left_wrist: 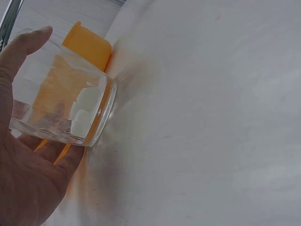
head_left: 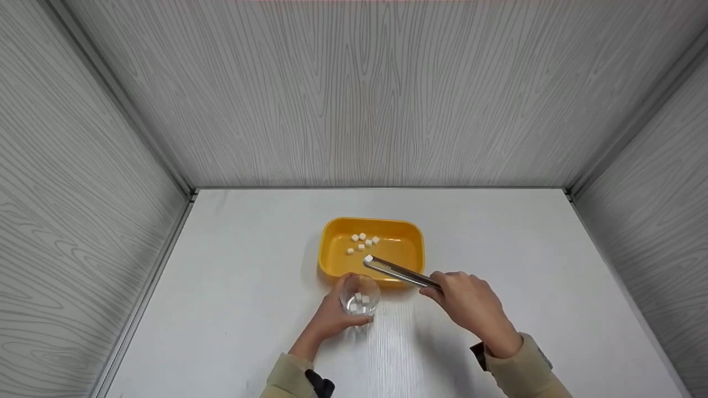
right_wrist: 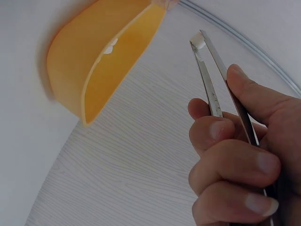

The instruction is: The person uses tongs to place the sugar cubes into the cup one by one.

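Observation:
My left hand (head_left: 333,315) grips a clear drinking glass (head_left: 359,284), thumb on one side and fingers on the other. Inside the glass, a few white cubes (left_wrist: 84,110) lie at the bottom. In my right hand (head_left: 470,301) are metal tongs (right_wrist: 211,77), pinched between thumb and curled fingers. A single white cube (right_wrist: 197,40) is held between the tongs' tips. In the head view those tips overlap the yellow tray (head_left: 417,237), just behind and to the right of the glass. Several more white cubes (head_left: 362,247) lie in the tray's left half.
The tray stands on a white table (head_left: 249,276). A grey wood-grain panel (head_left: 354,99) rises behind the table's far edge. Similar side panels stand at left (head_left: 72,221) and right (head_left: 652,193).

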The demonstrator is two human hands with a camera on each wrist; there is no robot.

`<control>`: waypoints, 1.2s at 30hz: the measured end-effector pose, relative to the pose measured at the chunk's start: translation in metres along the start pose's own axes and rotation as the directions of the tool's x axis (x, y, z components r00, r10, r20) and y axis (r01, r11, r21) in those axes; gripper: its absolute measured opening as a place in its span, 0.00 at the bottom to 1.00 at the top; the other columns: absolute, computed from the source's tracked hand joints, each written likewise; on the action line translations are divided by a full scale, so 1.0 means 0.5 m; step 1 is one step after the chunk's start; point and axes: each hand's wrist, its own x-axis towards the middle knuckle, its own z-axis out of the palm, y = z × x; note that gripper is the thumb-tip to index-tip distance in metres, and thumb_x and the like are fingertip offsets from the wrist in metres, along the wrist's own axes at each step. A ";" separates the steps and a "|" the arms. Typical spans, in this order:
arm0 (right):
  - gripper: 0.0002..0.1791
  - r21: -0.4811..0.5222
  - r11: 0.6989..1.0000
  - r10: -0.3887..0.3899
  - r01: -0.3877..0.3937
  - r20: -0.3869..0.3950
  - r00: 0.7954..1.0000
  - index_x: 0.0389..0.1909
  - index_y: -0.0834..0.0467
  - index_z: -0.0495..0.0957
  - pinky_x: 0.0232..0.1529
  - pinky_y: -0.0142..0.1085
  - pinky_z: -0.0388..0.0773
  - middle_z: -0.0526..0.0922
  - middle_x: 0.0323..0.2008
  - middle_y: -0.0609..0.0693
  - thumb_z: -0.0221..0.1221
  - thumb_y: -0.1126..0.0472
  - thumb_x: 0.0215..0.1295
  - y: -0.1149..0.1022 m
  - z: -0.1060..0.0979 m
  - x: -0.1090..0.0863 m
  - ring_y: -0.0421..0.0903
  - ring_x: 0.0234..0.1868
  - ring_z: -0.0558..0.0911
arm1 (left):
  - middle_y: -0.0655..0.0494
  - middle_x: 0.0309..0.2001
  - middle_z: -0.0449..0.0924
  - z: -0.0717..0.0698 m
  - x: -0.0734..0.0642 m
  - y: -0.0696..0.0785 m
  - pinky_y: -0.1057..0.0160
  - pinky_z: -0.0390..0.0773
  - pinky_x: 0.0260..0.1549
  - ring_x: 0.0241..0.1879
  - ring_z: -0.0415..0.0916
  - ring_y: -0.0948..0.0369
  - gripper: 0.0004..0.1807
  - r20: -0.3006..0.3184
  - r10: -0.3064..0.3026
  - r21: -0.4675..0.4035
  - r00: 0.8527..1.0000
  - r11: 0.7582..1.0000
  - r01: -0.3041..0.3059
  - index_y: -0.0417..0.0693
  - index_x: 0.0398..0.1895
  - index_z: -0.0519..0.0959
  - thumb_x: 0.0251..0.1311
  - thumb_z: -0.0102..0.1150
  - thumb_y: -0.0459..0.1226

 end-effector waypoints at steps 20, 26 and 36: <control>0.13 0.005 0.997 -0.079 0.079 0.118 0.990 0.25 0.47 0.76 0.19 0.30 0.62 0.64 0.16 0.35 0.66 0.45 0.60 -0.006 -0.012 -0.038 0.34 0.18 0.62 | 0.50 0.67 0.66 -0.002 0.001 -0.002 0.49 0.59 0.66 0.67 0.61 0.53 0.56 0.007 0.027 0.014 1.000 1.000 -0.027 0.49 0.71 0.58 0.39 0.80 0.47; 0.13 0.010 0.998 -0.067 0.067 0.122 0.990 0.25 0.47 0.75 0.18 0.30 0.61 0.64 0.16 0.36 0.65 0.45 0.60 -0.005 -0.012 -0.037 0.34 0.17 0.62 | 0.48 0.68 0.66 -0.002 0.001 -0.001 0.48 0.58 0.66 0.68 0.60 0.52 0.56 0.009 0.019 0.010 1.000 1.000 -0.019 0.48 0.72 0.57 0.39 0.80 0.47; 0.16 0.010 0.999 -0.044 0.043 0.134 0.990 0.25 0.49 0.73 0.17 0.30 0.61 0.64 0.15 0.38 0.65 0.44 0.61 0.008 -0.008 -0.033 0.35 0.16 0.63 | 0.50 0.69 0.64 0.000 0.000 0.004 0.48 0.57 0.67 0.69 0.59 0.52 0.55 0.004 -0.006 0.018 1.000 1.000 0.006 0.49 0.72 0.57 0.41 0.80 0.43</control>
